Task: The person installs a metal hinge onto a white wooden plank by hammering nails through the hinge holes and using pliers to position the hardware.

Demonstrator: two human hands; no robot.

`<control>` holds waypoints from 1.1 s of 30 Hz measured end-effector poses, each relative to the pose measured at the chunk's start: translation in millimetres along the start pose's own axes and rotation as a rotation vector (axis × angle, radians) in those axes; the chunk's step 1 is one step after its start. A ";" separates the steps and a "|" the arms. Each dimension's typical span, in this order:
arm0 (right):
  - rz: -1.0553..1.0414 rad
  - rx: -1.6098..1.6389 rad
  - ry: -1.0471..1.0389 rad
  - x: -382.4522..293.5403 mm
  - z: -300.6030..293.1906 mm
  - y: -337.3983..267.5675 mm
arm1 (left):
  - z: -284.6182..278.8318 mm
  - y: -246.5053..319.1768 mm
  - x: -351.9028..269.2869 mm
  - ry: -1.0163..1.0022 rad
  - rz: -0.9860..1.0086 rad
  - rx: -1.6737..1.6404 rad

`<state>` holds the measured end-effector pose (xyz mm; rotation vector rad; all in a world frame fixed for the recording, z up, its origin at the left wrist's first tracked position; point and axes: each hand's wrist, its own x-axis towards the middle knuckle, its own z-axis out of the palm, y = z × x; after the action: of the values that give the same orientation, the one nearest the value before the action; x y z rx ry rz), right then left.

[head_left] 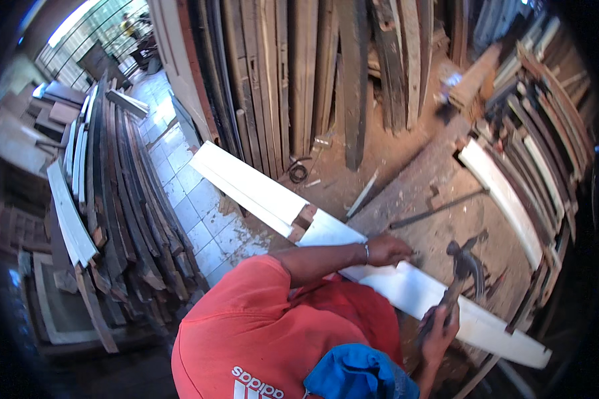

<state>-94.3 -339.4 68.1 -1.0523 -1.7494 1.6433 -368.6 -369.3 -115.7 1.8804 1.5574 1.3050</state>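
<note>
A long white-painted wooden beam (252,187) runs diagonally in front of me, with a bare brown notch (304,217) cut across it. My left hand (389,249), a band at its wrist, is at the beam's far edge with its fingers curled. Whether it holds something small there cannot be made out. My right hand (440,326) grips the handle of a dark hammer (461,264), its head raised above the beam's right part. Beneath the hammer, a worn wooden work surface (429,234) carries a thin dark bar (437,209) and some small blurred items.
Stacked dark timber (125,194) with white-painted pieces (70,214) lies left of a tiled floor strip (179,154). Upright planks (304,75) lean at the back, near a small black coil (298,172). More boards (544,144) are piled on the right, beside a white curved-looking piece (501,199).
</note>
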 end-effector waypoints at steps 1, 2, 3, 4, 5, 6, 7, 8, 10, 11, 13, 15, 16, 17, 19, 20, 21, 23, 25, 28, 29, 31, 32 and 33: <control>-0.064 -0.049 -0.010 -5.2 5.3 -12.4 | 0.1 7.5 0.5 -0.006 -0.047 -0.010; -0.128 -0.124 -0.011 -2.7 2.5 -5.3 | -4.0 10.8 5.7 0.016 -0.037 0.007; -0.173 -0.197 -0.006 -5.8 5.5 -4.6 | -4.6 18.2 4.3 -0.008 -0.028 0.019; -0.125 -0.422 -0.091 -0.8 6.0 -7.0 | -6.1 21.6 3.7 -0.035 -0.019 0.030; 0.029 -0.543 -0.201 9.3 4.1 -13.0 | -7.8 20.2 5.3 -0.031 -0.018 0.033; 0.171 -0.679 -0.338 17.9 4.6 -24.3 | -6.9 18.2 5.1 -0.063 -0.039 0.038; 0.165 -0.682 -0.333 19.1 -0.5 -15.0 | -10.2 12.7 8.4 -0.092 -0.049 0.045; 0.112 -0.654 -0.355 16.2 -7.8 3.3 | -13.0 4.6 8.6 -0.092 -0.040 0.046; 0.256 -0.505 -0.328 2.7 -10.1 -7.6 | 10.3 -3.0 0.6 0.053 0.028 -0.048; 0.195 -0.425 -0.281 3.1 -5.2 -13.6 | 13.7 -12.1 -2.7 0.032 -0.042 -0.049; 0.040 -0.416 -0.182 2.5 -9.8 -12.6 | 9.3 -14.4 -1.5 -0.072 -0.187 -0.119; 0.102 -0.222 -0.113 4.9 3.3 -35.2 | -15.0 10.2 2.8 -0.027 -0.086 -0.001; 0.133 -0.207 -0.112 10.2 5.6 -40.1 | -25.7 13.9 3.7 -0.077 -0.147 -0.045; 0.156 -0.183 -0.107 10.6 6.0 -41.6 | -36.8 25.8 7.2 -0.167 -0.259 0.050; 0.191 -0.136 -0.104 11.8 1.1 -28.9 | -40.3 28.2 7.9 -0.076 -0.179 -0.125; 0.211 -0.121 -0.085 9.2 0.5 -22.5 | -29.0 11.2 5.5 -0.073 -0.277 -0.299; 0.222 -0.120 -0.072 8.5 -0.6 -17.3 | -26.7 6.1 7.5 -0.065 -0.378 -0.464; 0.281 -0.083 -0.117 7.4 -3.3 -10.4 | -23.9 -3.1 7.3 -0.085 -0.329 -0.381; 0.307 -0.088 -0.133 7.3 -2.4 -11.9 | -31.9 4.5 13.1 -0.093 -0.286 -0.296; 0.320 -0.071 -0.153 7.8 -1.1 -24.6 | -40.6 12.3 27.5 -0.181 -0.079 -0.097; 0.228 -0.089 -0.097 6.9 -0.6 -34.7 | -40.8 16.2 30.2 -0.182 -0.080 -0.102; -0.009 -0.097 -0.039 7.0 -3.1 -51.4 | -41.5 22.0 33.0 -0.270 -0.143 -0.080; -0.175 -0.100 -0.007 9.8 -2.1 -57.2 | -39.6 21.5 32.2 -0.266 -0.148 -0.081; -0.343 -0.102 0.031 11.9 0.8 -62.0 | -37.6 20.5 33.0 -0.243 -0.088 -0.067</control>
<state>-113.4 -328.0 127.2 -0.7634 -1.8872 1.3323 -389.3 -355.7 -67.7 1.8300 1.4363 1.0342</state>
